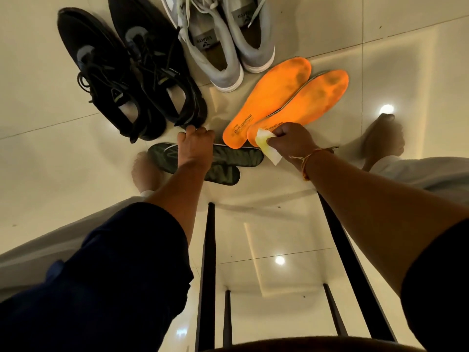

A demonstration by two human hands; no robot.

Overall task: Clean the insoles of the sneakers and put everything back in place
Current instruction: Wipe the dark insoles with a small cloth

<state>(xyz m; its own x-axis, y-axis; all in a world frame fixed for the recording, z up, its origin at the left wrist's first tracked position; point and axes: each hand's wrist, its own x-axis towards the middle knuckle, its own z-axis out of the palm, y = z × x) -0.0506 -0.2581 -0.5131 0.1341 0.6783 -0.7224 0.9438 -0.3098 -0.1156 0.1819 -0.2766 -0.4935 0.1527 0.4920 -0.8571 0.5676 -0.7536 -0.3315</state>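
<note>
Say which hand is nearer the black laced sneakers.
Left. Left hand is by the black sneakers, at their heels; right hand, pinching a pale wipe, by the orange insoles.

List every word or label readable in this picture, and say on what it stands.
"AIR cushion": heel of the orange foam insole beside the grey fabric sneakers; smaller print above it, unreadable.
"cushion": second orange foam insole, beginning covered by the pale wipe.
Tongue labels of the grey sneakers: blurred, unreadable.
Tongue tag of the black lace-up sneakers: too small.

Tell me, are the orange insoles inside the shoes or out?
Out. Both orange insoles lie flat on the floor beside the grey sneakers; the right hand holds a wipe on one.
</note>
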